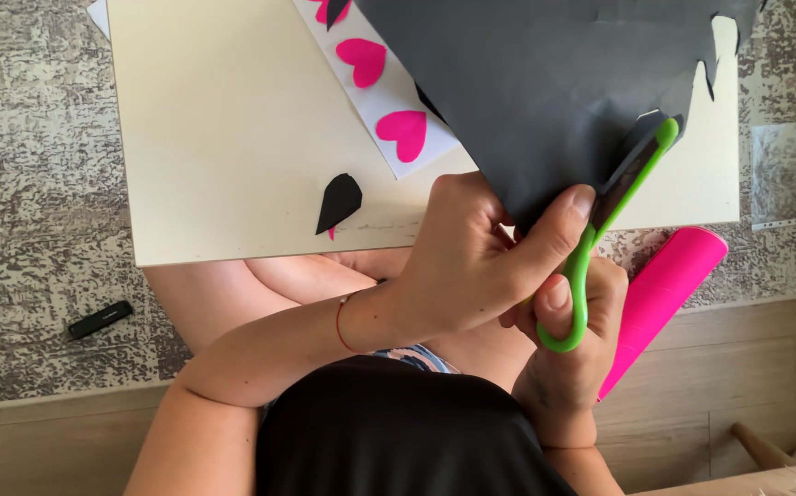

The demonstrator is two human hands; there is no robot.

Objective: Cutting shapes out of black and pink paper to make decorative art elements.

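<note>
Black paper sheet (545, 83), thin and floppy, is bending; left hand (471, 266) is pinching its six o'clock edge, right hand (572, 367) is closing around green scissors (614, 220).

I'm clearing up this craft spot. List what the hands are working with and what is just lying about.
In hand:
left hand gripping the black sheet
right hand working the green scissors

Lying about:
black cut-out
white strip of pink hearts
pink roll
black marker
cream board

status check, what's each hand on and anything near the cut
Left hand pinching black paper sheet. Right hand gripping green scissors, blades in the sheet's edge. Pink roll beside right hand.
</note>
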